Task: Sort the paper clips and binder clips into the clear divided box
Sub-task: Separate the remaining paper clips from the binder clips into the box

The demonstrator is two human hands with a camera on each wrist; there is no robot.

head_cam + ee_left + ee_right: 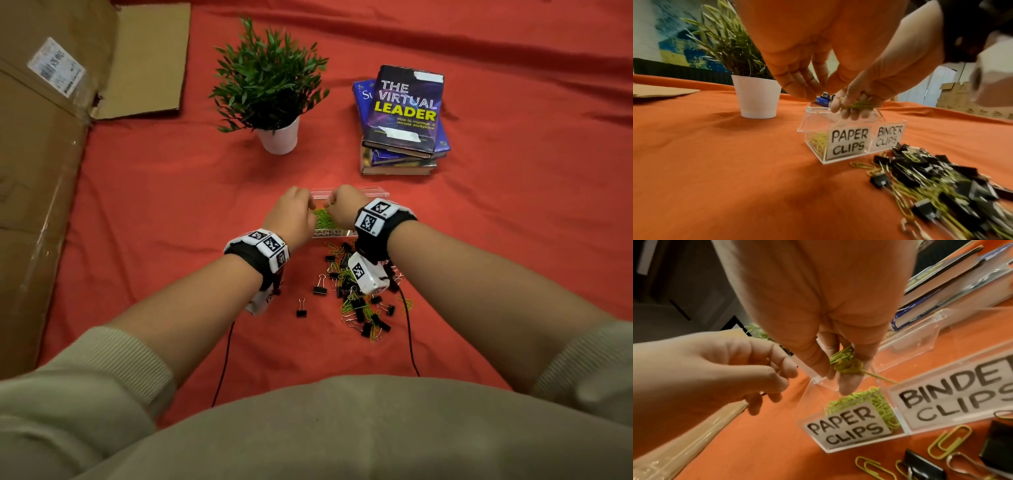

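Note:
The clear divided box [363,192] lies open on the orange cloth, with labels "PAPER CLIPS" [849,142] and "BINDER CLIPS" [962,395] on its front. Green paper clips [879,402] fill the left compartment. Over that compartment my right hand [334,205] pinches a small bundle of green paper clips [844,360]. Just left of it hovers my left hand [308,207], fingers loosely curled, nothing seen in them, close to the lid corner [815,378]. A mixed pile of black binder clips and green paper clips [356,294] lies in front of the box.
Two stray binder clips [310,296] lie left of the pile. Behind the box stand a potted plant [274,96] and a stack of books [404,120]. A flattened cardboard box [44,154] covers the left side. Wrist cables [224,359] trail toward me.

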